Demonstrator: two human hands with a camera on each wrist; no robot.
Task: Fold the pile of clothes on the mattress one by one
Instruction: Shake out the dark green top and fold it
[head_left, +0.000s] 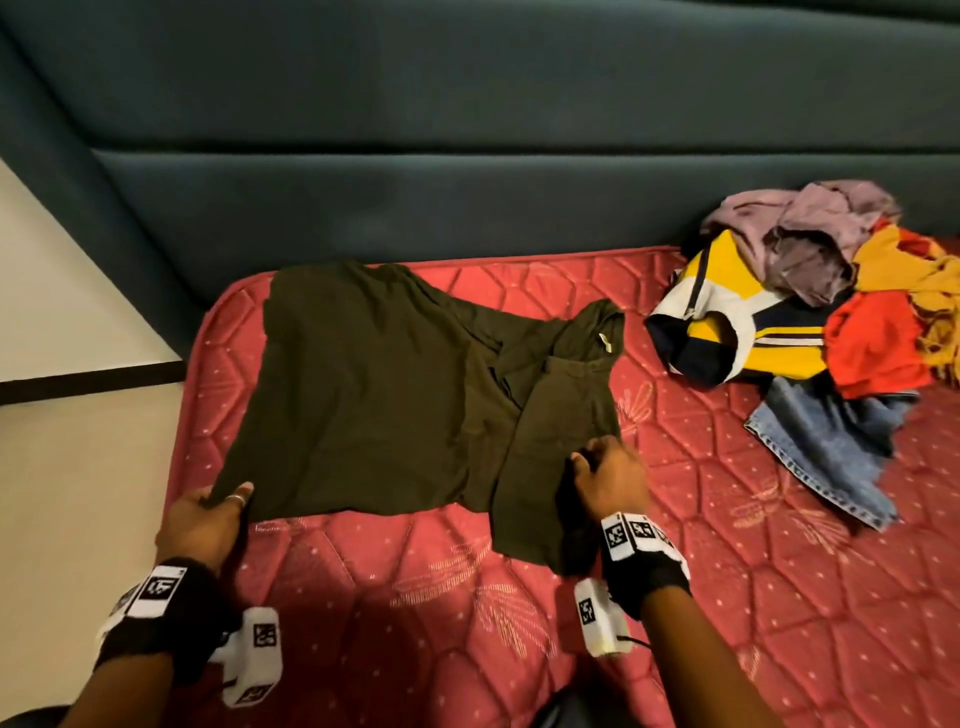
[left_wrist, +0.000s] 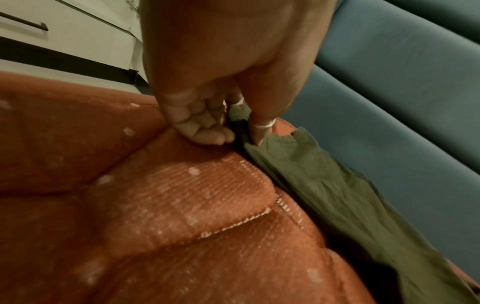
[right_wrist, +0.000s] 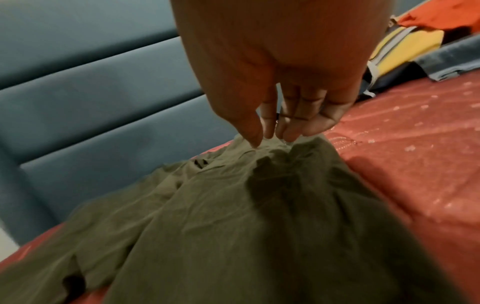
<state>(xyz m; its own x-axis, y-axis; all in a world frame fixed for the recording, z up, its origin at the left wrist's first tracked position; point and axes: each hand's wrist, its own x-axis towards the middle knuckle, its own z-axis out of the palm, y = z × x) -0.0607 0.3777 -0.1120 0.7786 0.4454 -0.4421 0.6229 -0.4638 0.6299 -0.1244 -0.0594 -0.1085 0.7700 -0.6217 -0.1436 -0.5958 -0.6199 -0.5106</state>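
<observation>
A dark olive T-shirt (head_left: 374, 395) lies spread on the red quilted mattress (head_left: 441, 597), one sleeve trailing toward me. My left hand (head_left: 218, 506) pinches the shirt's near left corner (left_wrist: 241, 131) between thumb and curled fingers. My right hand (head_left: 605, 470) is at the shirt's right side near the sleeve; in the right wrist view its thumb and fingertips (right_wrist: 270, 137) come together on a bunched fold of the olive cloth (right_wrist: 233, 216). A pile of unfolded clothes (head_left: 810, 306) sits at the mattress's far right.
The pile holds a mauve garment (head_left: 810, 228), a yellow, white and navy top (head_left: 737, 322), red and mustard pieces (head_left: 878, 343) and blue jeans (head_left: 826, 452). A teal padded wall (head_left: 467, 156) backs the mattress. Pale floor (head_left: 78, 415) lies to the left.
</observation>
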